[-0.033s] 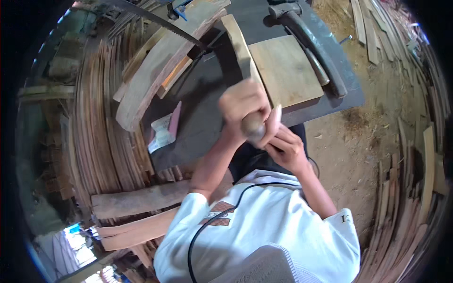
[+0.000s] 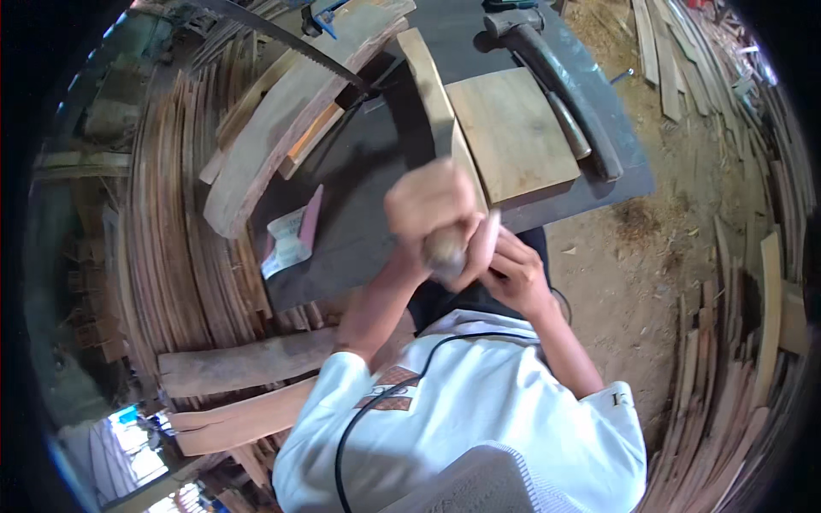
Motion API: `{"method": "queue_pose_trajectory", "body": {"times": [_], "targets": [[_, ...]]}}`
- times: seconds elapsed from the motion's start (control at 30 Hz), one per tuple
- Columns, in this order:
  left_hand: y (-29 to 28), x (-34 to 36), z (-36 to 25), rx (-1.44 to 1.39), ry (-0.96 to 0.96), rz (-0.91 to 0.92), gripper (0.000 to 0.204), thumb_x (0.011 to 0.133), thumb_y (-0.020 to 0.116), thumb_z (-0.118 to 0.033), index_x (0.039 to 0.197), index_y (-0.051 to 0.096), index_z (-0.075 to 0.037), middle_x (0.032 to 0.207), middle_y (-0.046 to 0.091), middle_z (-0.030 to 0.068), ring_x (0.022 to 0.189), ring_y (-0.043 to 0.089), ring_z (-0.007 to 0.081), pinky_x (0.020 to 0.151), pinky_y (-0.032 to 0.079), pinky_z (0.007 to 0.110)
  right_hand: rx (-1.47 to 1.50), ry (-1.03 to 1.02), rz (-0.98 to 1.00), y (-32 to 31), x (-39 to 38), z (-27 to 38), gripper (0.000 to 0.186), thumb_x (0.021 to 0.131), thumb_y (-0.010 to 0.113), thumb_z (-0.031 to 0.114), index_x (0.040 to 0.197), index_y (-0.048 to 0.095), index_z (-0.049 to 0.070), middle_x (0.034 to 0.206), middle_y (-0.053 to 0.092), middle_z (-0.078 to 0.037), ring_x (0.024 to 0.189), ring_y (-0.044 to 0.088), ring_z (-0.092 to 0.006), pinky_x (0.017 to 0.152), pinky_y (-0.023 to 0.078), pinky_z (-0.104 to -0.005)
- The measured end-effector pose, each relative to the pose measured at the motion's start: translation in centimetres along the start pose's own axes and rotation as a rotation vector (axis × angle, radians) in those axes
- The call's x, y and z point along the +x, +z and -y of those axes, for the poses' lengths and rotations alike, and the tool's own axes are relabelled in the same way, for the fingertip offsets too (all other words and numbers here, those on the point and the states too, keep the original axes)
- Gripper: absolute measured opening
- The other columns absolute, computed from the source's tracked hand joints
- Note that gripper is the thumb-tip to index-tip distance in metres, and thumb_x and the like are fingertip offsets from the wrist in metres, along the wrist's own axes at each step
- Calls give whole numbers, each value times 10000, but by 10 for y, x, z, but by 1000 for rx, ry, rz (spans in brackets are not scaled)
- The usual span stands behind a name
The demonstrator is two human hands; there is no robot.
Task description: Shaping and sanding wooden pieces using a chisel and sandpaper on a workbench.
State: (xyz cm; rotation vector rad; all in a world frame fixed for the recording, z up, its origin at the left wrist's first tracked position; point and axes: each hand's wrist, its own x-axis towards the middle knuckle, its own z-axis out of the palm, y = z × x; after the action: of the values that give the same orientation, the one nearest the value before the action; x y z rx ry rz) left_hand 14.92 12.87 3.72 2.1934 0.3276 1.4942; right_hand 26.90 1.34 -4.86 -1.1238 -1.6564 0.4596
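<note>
My left hand point(image 2: 430, 201) is a blurred fist closed round a tool with a rounded wooden handle point(image 2: 445, 254). The butt of that handle points back at me; the tool's far part is mostly hidden. Just right of it, my right hand point(image 2: 519, 278) has its fingers curled in, and whatever they grip is hidden. Ahead of the fist, a narrow wooden strip point(image 2: 425, 73) runs away from me across the dark table point(image 2: 359, 188). Along the strip's right side lies a flat, squarish board point(image 2: 513, 132).
A hammer point(image 2: 569, 94) and a slim metal-ended tool point(image 2: 570, 128) lie beyond the board. Left are a long curved plank point(image 2: 282, 137), a toothed saw blade point(image 2: 282, 38) and a folded pink-and-white sheet point(image 2: 295, 239). Stacked wood strips point(image 2: 197, 222) stand beside the table.
My left fist and the wooden handle have come a little toward my body and leftward. The right hand has barely shifted.
</note>
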Motion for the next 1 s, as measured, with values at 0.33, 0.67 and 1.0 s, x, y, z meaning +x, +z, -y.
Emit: {"method": "queue_pose_trajectory", "body": {"times": [0.33,0.67,1.0], "targets": [[-16,-14,38,-140,76,-152,184,544,639,-89,539,455,-82,557,452,54,486,497,230,475,372,312,-51,-5,-1,8,4,-3,231,782,744,-24,1008,736,19,1168,688,-144,1208,601,-361,998,510,-421],[-92,-69,68,142,-62,-98,221,612,648,-117,583,435,-64,580,436,51,532,451,251,532,376,348,-21,40,-3,10,-5,-1,199,828,673,-60,1001,747,4,1179,691,-152,1245,578,-356,1074,435,-447],[-90,-113,44,465,-376,255,439,820,752,-403,1005,516,-83,930,523,101,1013,540,296,1018,425,442,-79,28,-20,18,-5,1,212,827,693,-37,1022,746,27,1222,675,-136,1258,566,-353,1074,445,-451]]}}
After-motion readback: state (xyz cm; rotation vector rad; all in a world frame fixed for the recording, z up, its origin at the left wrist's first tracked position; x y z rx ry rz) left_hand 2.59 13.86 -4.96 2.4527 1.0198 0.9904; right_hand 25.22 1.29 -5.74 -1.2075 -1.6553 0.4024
